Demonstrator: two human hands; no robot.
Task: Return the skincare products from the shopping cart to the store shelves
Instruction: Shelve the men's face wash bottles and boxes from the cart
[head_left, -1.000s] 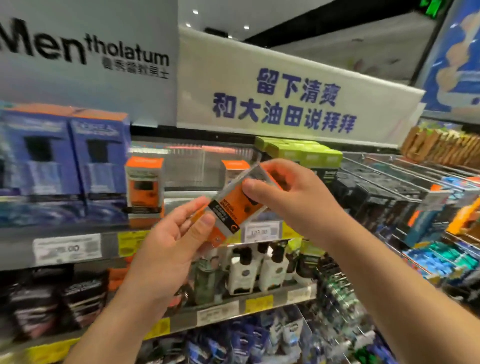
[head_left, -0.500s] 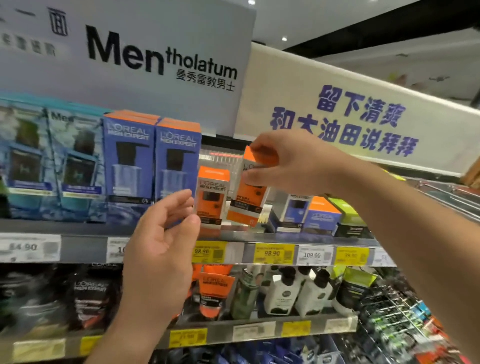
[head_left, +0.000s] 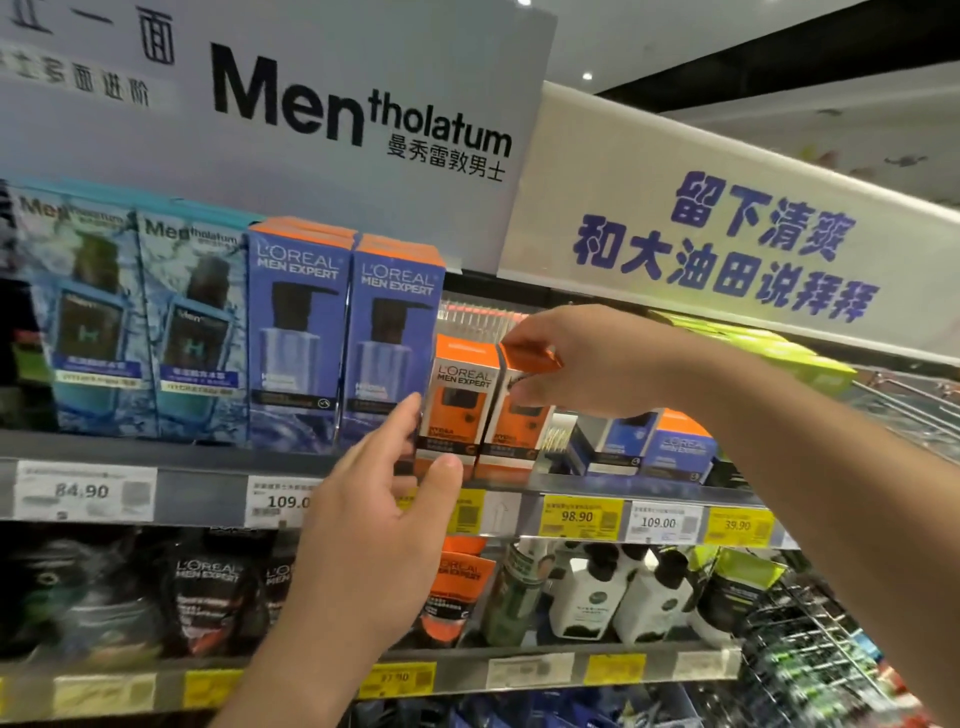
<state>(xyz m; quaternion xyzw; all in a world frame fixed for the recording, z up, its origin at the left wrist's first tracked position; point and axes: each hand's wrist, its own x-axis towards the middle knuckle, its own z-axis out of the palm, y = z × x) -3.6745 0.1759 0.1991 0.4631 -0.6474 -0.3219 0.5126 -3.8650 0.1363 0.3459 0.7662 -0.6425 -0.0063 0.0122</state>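
My right hand (head_left: 587, 358) pinched the orange L'Oréal box (head_left: 511, 415), seating it beside its twin (head_left: 457, 400) on the shelf (head_left: 208, 460), my loose left hand (head_left: 384, 499) nearby; letting go seemed next.

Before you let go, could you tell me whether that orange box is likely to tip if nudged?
Probably, yes: the orange box is tall and narrow, gripped at its top by the right hand. The matching box beside it should brace one side. It looks like stiff card, likely light.
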